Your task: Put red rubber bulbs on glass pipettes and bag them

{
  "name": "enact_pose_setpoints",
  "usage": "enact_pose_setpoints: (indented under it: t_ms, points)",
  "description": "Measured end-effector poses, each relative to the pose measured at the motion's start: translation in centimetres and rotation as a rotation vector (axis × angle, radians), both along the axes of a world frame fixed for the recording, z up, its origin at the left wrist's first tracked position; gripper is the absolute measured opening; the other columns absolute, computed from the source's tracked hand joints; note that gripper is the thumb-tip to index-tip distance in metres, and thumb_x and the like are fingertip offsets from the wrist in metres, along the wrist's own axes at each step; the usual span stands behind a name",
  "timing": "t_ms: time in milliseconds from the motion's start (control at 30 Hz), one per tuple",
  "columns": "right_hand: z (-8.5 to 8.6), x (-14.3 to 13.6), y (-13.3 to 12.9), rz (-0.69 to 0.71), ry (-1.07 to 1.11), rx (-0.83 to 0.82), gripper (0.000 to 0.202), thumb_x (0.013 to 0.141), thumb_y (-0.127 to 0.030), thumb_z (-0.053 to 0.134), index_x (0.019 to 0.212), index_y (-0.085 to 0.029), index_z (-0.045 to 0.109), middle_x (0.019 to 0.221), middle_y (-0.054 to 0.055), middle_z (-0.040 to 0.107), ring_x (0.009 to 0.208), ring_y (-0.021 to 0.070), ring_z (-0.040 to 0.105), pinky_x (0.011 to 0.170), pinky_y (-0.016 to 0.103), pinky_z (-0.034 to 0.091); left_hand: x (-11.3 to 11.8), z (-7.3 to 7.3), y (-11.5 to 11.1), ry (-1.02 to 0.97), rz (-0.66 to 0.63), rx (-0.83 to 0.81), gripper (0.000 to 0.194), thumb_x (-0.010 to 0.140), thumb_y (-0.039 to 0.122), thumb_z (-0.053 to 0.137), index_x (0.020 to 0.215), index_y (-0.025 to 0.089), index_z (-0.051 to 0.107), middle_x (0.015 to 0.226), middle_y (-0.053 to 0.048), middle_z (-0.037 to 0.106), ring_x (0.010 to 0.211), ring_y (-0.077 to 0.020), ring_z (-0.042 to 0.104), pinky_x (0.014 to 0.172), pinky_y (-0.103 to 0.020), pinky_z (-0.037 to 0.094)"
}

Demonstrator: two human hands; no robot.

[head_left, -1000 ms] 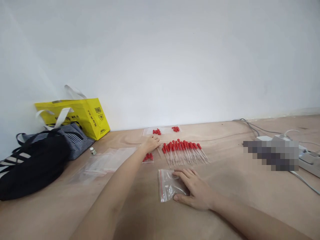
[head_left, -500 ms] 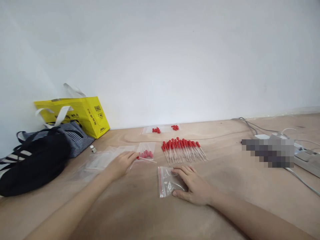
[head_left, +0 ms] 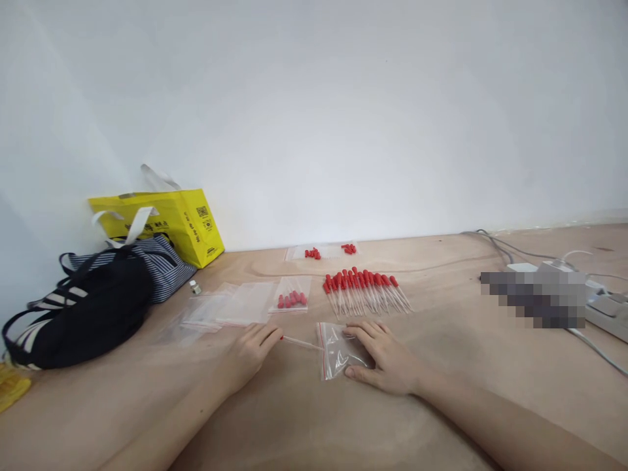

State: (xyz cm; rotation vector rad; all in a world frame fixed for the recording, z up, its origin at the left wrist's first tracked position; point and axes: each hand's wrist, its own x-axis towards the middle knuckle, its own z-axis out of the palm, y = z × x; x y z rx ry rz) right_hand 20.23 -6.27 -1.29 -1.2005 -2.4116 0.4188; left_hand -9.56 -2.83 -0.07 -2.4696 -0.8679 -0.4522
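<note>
Moved in from the bulb packet since the earlier frame, the left hand (head_left: 252, 350) now brings a dropper (head_left: 303, 343) to the striped edge of the zip bag (head_left: 336, 360), its fingers and thumb clamped on the red end just left of that bag. The dropper's tip meets the edge; whether it is inside cannot be told. The right hand (head_left: 387, 356) lies on the right part of the zip bag, thumb well apart from the fingers. Just beyond the zip bag, a row of droppers (head_left: 363, 294) fans out, red ends away from the person; farther beyond lies a clear packet (head_left: 328, 250) with red bulbs. Beyond and left of the zip bag sit the bulb packet (head_left: 294, 284), flat bags (head_left: 248, 301), a vial (head_left: 195, 287) and a yellow tote (head_left: 196, 229).
</note>
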Motion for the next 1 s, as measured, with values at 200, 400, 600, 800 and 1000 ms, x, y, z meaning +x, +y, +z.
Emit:
enact_pose_setpoints:
  t_ms: [200, 400, 600, 800, 1000]
  points:
    - [-0.2, 0.0, 0.0, -0.01, 0.008, 0.016, 0.055, 0.074, -0.05, 0.05, 0.119, -0.021, 0.041, 0.12, 0.008, 0.046, 0.108, 0.0224, 0.041, 0.091, 0.038, 0.029, -1.1, -0.1, 0.2, -0.012, 0.003, 0.041, 0.034, 0.078, 0.004, 0.03, 0.089, 0.018, 0.058, 0.083, -0.005, 0.064, 0.071, -0.0152, 0.058, 0.065, -0.025, 0.045]
    - [-0.2, 0.0, 0.0, -0.002, 0.008, 0.021, 0.056, 0.073, -0.05, 0.05, 0.12, -0.021, 0.04, 0.12, 0.008, 0.046, 0.108, 0.0226, 0.041, 0.091, 0.037, 0.029, 0.2, 0.0, 0.0, -0.046, -0.055, 0.018, 0.032, 0.079, 0.005, 0.03, 0.088, 0.018, 0.058, 0.085, -0.006, 0.062, 0.07, -0.0142, 0.058, 0.062, -0.024, 0.045]
    - [-0.3, 0.0, 0.1, -0.005, 0.013, 0.025, 0.057, 0.073, -0.05, 0.05, 0.121, -0.021, 0.039, 0.119, 0.008, 0.046, 0.108, 0.0225, 0.041, 0.09, 0.037, 0.03, 4.7, 0.3, -1.3, -0.328, -0.055, -0.393, 0.02, 0.083, 0.018, 0.039, 0.086, 0.02, 0.058, 0.08, -0.003, 0.056, 0.07, -0.0111, 0.056, 0.065, -0.021, 0.045]
    - [-0.4, 0.0, 0.1, -0.003, 0.027, 0.031, 0.056, 0.074, -0.05, 0.05, 0.12, -0.021, 0.04, 0.118, 0.008, 0.047, 0.107, 0.0222, 0.042, 0.089, 0.036, 0.031, 8.6, -0.9, -1.3, -0.739, 0.142, -0.841, 0.014, 0.069, 0.026, 0.058, 0.08, 0.017, 0.056, 0.066, 0.001, 0.057, 0.057, -0.0106, 0.052, 0.054, -0.021, 0.043]
    - [-0.4, 0.0, 0.1, 0.001, 0.027, 0.031, 0.056, 0.073, -0.05, 0.05, 0.12, -0.02, 0.039, 0.118, 0.009, 0.047, 0.107, 0.0229, 0.041, 0.089, 0.037, 0.03, 9.9, -1.5, -1.7, -0.963, 0.143, -1.063, 0.022, 0.066, 0.022, 0.058, 0.086, 0.016, 0.052, 0.074, -0.002, 0.063, 0.06, -0.0118, 0.055, 0.057, -0.023, 0.044]
